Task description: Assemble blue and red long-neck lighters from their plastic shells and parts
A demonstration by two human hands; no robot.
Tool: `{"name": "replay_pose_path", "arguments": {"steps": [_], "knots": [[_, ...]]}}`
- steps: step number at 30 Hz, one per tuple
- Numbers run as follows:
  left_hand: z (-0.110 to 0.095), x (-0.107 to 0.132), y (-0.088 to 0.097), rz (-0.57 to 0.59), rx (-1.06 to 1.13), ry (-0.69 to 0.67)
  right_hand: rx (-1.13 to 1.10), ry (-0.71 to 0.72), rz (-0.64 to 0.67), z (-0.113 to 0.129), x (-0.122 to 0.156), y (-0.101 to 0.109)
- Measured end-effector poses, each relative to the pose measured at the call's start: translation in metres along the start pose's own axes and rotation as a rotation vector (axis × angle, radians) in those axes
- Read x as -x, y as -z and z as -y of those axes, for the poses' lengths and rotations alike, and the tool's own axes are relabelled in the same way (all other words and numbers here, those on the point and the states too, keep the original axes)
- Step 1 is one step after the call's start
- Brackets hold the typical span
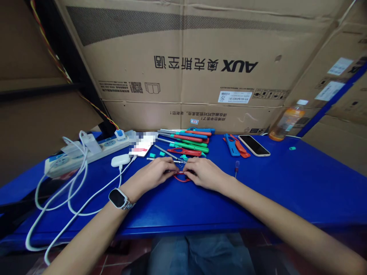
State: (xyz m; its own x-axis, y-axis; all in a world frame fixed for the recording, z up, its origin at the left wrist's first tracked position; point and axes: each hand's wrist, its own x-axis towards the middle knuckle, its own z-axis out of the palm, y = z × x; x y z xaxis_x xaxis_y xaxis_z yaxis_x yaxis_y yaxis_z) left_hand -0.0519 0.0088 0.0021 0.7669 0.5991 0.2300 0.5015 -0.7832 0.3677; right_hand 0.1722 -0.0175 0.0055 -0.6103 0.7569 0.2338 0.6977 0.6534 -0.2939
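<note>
My left hand (156,172) and my right hand (203,173) rest close together on the blue table (286,183), fingers curled. Between them they pinch a small red plastic part (181,176), mostly hidden under the fingers. A thin metal rod (164,151) lies just beyond my left hand. A smartwatch (119,198) sits on my left wrist. Behind the hands lies a pile of red, green and blue handled tools (190,141) with metal shafts.
A white power strip (86,151) with white cables (74,191) lies at left beside a white charger (120,159). A phone (254,145) and red and blue plastic pieces (235,145) lie at right. An orange bottle (286,121) stands by the cardboard boxes (183,65).
</note>
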Motion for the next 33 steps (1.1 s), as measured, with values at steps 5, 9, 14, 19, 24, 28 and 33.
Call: {"name": "replay_pose_path", "arguments": {"steps": [5,9,14,19,24,28,33], "knots": [[-0.003,-0.001,-0.001,-0.008,-0.044,0.015,-0.083,-0.204,-0.028,0.002,-0.002,-0.001],[-0.007,0.0,0.002,0.006,-0.088,0.023,-0.14,-0.244,-0.02,0.0,-0.004,-0.004],[-0.01,0.0,0.001,0.038,-0.183,0.042,-0.205,-0.226,-0.049,-0.002,-0.004,-0.007],[-0.01,-0.001,-0.002,0.037,-0.22,0.04,-0.264,-0.207,-0.07,-0.002,-0.004,-0.005],[-0.009,-0.001,-0.004,0.038,-0.23,0.042,-0.248,-0.254,-0.068,-0.004,-0.004,-0.004],[-0.009,-0.001,-0.005,0.032,-0.26,0.029,-0.174,-0.208,-0.075,-0.006,-0.002,-0.007],[-0.012,-0.003,-0.004,0.038,-0.265,0.005,-0.127,-0.249,-0.083,-0.009,-0.002,-0.008]]}}
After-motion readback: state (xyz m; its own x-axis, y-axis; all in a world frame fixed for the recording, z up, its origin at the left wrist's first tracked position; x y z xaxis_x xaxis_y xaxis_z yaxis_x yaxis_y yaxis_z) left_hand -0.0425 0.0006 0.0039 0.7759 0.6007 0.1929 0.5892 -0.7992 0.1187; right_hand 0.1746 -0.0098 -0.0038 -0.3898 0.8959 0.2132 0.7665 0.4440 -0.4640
